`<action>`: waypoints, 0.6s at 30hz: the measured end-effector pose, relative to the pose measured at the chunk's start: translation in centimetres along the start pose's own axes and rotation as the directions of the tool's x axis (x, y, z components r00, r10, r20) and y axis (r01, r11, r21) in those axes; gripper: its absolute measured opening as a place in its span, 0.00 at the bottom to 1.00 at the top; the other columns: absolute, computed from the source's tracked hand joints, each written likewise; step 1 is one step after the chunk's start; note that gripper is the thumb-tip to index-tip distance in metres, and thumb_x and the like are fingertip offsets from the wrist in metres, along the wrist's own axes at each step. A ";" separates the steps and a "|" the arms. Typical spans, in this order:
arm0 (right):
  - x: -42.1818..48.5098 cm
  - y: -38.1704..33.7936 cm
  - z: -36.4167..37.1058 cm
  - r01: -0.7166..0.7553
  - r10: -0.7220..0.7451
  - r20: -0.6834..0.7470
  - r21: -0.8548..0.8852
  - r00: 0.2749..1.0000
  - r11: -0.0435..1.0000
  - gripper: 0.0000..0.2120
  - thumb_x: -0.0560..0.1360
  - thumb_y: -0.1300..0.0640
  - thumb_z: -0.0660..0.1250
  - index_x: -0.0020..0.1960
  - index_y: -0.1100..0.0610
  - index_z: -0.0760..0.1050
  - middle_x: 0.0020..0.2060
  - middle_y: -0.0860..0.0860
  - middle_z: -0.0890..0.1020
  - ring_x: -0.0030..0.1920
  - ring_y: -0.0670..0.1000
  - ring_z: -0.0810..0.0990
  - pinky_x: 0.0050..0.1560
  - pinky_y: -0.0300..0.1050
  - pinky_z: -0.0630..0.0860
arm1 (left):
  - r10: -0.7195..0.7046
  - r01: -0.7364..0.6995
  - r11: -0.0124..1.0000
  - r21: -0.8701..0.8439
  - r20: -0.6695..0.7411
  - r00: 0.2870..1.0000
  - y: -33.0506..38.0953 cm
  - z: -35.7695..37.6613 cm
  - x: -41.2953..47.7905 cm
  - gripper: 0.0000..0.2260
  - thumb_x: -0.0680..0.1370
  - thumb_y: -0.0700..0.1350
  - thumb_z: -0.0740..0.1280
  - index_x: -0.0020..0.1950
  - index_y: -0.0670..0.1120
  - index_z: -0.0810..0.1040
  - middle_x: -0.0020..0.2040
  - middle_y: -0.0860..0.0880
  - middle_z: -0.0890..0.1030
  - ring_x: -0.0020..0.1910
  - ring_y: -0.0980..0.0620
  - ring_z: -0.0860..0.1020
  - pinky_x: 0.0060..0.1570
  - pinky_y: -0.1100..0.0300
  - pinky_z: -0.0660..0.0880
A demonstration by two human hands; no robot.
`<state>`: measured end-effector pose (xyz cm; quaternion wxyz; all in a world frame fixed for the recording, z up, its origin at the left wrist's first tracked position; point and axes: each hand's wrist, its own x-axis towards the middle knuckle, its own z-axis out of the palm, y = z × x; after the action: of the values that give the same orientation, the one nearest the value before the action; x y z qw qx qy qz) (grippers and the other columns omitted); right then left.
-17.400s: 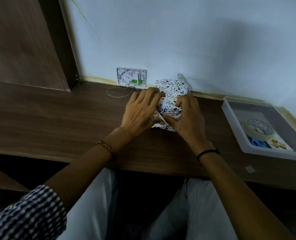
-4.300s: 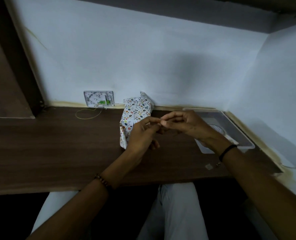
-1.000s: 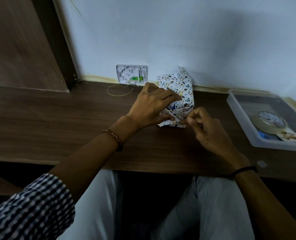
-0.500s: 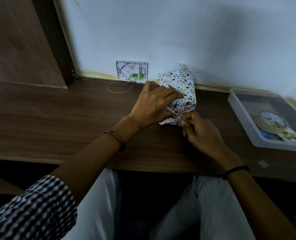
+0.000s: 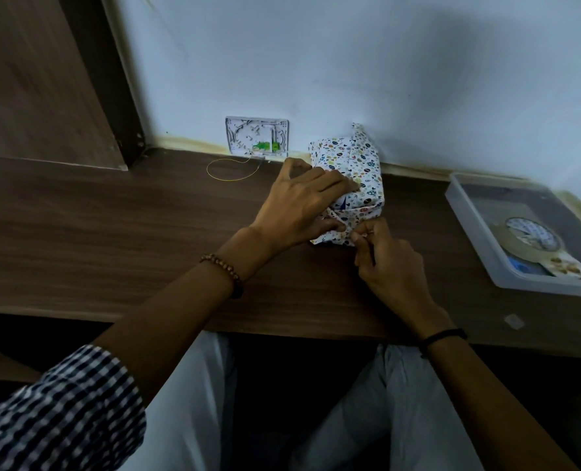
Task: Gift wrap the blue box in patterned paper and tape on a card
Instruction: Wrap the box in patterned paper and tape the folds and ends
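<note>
The box [image 5: 357, 171], wrapped in white paper with small coloured prints, lies on the brown desk [image 5: 112, 232] near the wall. A sliver of blue shows through a gap in the near-end folds. My left hand [image 5: 299, 205] lies over the box's left side and holds the folded paper down. My right hand [image 5: 384, 256] is at the near end, its fingertips pinching the paper flap there. A roll of tape [image 5: 527, 237] and a card [image 5: 568, 266] lie in the tray at the right.
A clear plastic tray [image 5: 479, 232] stands at the desk's right end, with something blue under the tape roll. A white wall plate [image 5: 256, 136] with a thin yellow wire loop [image 5: 231, 169] sits behind my left hand. A small scrap of tape [image 5: 514, 321] lies near the desk's front edge.
My right hand has moved up against the near end of the box and now pinches the flap. My left hand has stayed on the box.
</note>
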<state>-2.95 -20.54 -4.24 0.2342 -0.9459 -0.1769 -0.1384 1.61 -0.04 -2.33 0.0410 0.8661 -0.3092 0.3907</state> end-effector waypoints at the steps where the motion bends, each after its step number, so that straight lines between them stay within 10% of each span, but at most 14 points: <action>1: -0.1 -0.1 0.1 -0.002 0.002 -0.019 -0.019 1.000 1.000 0.11 0.83 0.47 0.56 0.59 0.51 0.70 0.36 0.46 0.80 0.34 0.46 0.79 0.35 0.48 0.76 | 0.000 0.000 1.000 -0.001 0.001 1.000 0.0 0.0 0.0 0.28 0.72 0.60 0.74 0.69 0.52 0.75 0.61 0.53 0.79 0.57 0.50 0.78 0.58 0.48 0.66; 18: -0.2 0.2 1.6 0.034 -0.095 -0.266 -0.226 0.959 0.973 0.11 0.81 0.49 0.64 0.55 0.56 0.76 0.29 0.48 0.78 0.25 0.46 0.70 0.24 0.41 0.67 | -0.014 0.014 1.000 0.003 0.035 0.999 0.6 0.0 0.0 0.32 0.72 0.69 0.65 0.69 0.51 0.75 0.62 0.51 0.78 0.58 0.50 0.77 0.57 0.46 0.67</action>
<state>-2.79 -19.94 -5.79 0.1459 -0.9312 -0.1574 -0.2946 1.28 -0.46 -2.45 0.0372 0.8749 -0.3033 0.3757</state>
